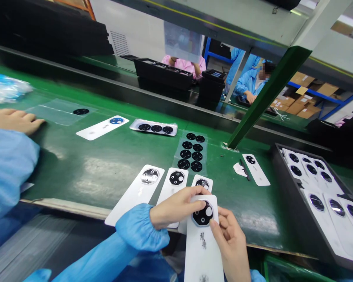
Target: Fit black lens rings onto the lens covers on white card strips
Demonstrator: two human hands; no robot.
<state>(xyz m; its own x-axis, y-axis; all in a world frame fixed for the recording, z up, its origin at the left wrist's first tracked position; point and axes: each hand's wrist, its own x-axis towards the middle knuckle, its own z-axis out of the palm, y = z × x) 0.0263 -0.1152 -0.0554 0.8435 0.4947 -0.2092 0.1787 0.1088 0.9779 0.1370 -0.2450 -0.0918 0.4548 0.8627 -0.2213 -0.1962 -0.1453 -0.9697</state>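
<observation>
A white phone back cover with dark lettering is held upright near the table's front edge. A black octagonal camera decal sits at its top end. My left hand is closed on the cover's upper left, its thumb lying on the decal and its fingers over the top edge. On the right side, my right hand grips the cover's edge, thumb tip beside the decal. Behind them, further white covers with camera decals, a left cover, a middle cover and a partly hidden cover, lie on the table.
A clear sheet of black decals lies beyond my hands. At right stands a black tray of covers, beside a green post. A single cover lies near the post. A co-worker's hand rests at far left.
</observation>
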